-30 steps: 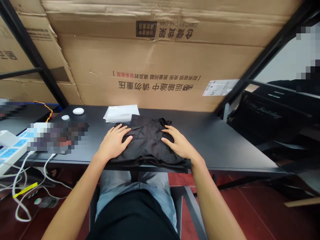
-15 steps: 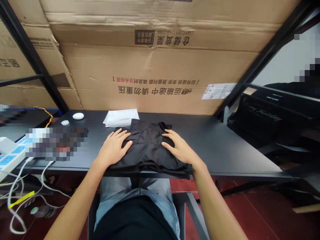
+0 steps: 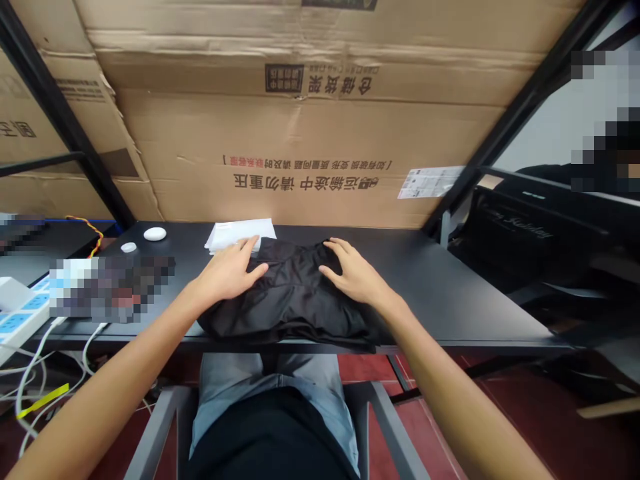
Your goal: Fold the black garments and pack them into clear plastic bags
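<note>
Pressing both hands (image 3: 290, 280)... Pressing black fabric (image 3: 293, 300) with left hand (image 3: 225, 272), right hand (image 3: 355, 273).

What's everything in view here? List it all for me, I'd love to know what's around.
black garment: one, black, on the desk before the person
stack of white paper: one, white, behind the garment
round objects: two, white, on the desk's far left
desk: one, black, in front of the person
power strip: one, white and blue, at left
cables: several, white, below the desk at left
cardboard sheet: one, brown, printed, behind the desk
label: one, white, on the cardboard at right
black case: one, black, right of the desk
chair: one, grey, under the person
jeans: one pair, pale blue, on the person's legs
left hand: one, spread on the garment
right hand: one, spread on the garment
</note>
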